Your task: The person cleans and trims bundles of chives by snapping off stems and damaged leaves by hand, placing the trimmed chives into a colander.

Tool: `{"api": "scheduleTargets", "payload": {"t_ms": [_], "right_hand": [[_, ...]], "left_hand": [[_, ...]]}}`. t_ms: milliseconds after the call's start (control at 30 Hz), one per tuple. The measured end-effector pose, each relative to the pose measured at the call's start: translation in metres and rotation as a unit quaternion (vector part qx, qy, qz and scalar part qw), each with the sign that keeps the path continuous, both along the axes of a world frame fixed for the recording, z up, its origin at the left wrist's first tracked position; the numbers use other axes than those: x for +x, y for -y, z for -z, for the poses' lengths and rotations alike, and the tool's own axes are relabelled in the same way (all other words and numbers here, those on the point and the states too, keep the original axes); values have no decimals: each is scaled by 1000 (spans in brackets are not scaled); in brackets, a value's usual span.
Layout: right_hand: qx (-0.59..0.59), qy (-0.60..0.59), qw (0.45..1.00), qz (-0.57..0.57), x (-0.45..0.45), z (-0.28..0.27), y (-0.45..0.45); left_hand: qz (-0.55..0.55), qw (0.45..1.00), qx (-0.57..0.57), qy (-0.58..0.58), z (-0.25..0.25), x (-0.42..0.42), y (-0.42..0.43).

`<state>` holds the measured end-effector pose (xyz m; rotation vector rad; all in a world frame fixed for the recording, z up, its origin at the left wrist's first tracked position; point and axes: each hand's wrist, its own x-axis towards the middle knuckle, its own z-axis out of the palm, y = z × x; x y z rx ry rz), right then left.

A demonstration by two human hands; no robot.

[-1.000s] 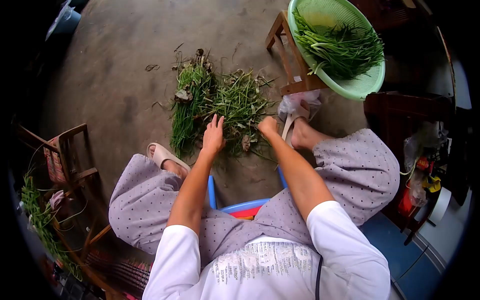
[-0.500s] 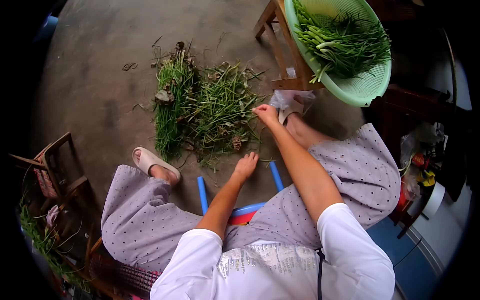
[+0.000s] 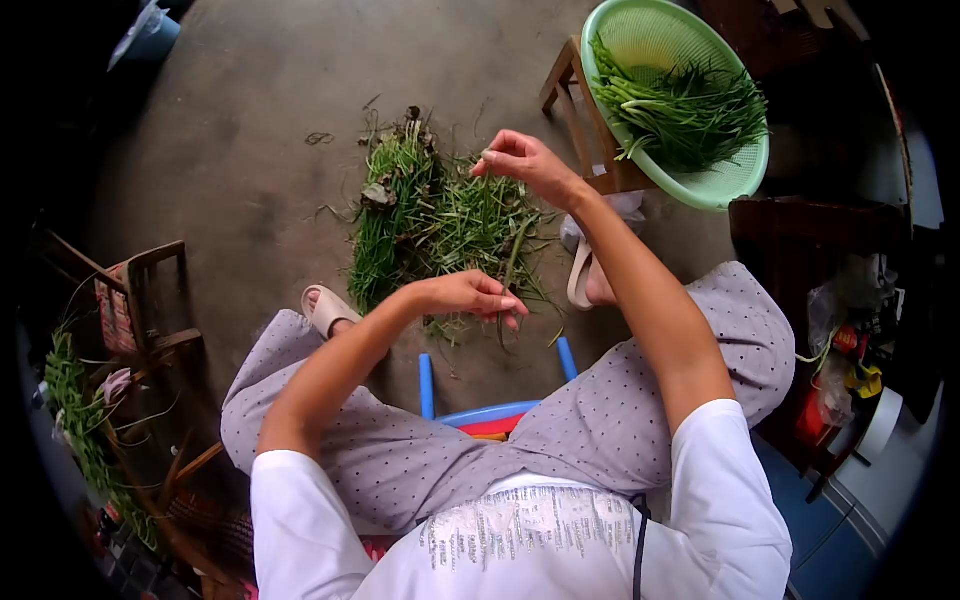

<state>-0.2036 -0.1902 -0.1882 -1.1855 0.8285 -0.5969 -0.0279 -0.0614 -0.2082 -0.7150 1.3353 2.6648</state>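
Left hand (image 3: 465, 295) half-curled, looks like loose pinch on thin green-brown stalk (image 3: 518, 245) over messy heap of green stems (image 3: 465, 225). Right hand (image 3: 530, 165): fingertips pressed together, can't tell on what. Hard tug might snap stalk; slack pinch could lose it in heap. Tight dark-green leafy bundle (image 3: 385, 235) touching heap. Pale-green plastic mesh basket (image 3: 735, 180) by brown wooden stool (image 3: 560, 75). 2 beige slippers (image 3: 580, 275) flank pile, kinda crowding it.

One pale-green plastic mesh basket (image 3: 665, 35), upper right! Two heaps of green stalks (image 3: 390, 225), centre! Two beige open-toed slippers (image 3: 327, 311), two blue tubular legs (image 3: 427, 385) lower centre, one blue container (image 3: 155, 38) upper left!
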Motion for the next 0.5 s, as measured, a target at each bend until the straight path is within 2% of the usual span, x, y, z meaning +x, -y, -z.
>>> {"api": "scheduleTargets", "payload": {"t_ms": [33, 100, 133, 233, 300, 333, 400, 500], "right_hand": [[17, 15, 1000, 7, 4, -25, 1], [22, 38, 999, 30, 13, -58, 7], [35, 39, 996, 76, 19, -79, 6], [-2, 107, 991, 77, 29, -133, -2], [98, 114, 989, -9, 28, -179, -22], [87, 115, 989, -11, 29, -196, -33], [131, 117, 981, -85, 32, -222, -54], [115, 172, 976, -63, 28, -244, -77]], "left_hand": [[-40, 998, 43, -12, -32, 11, 5], [-71, 996, 43, -18, -80, 31, 10], [-98, 993, 58, -29, -102, 39, 9], [-137, 990, -22, -34, -153, 54, -2], [-172, 979, -100, -40, -179, 59, -10], [-187, 975, -113, -49, -186, 61, -14], [-193, 966, -160, -63, -202, 62, -20], [-214, 955, -186, -90, -211, 59, -28]]}}
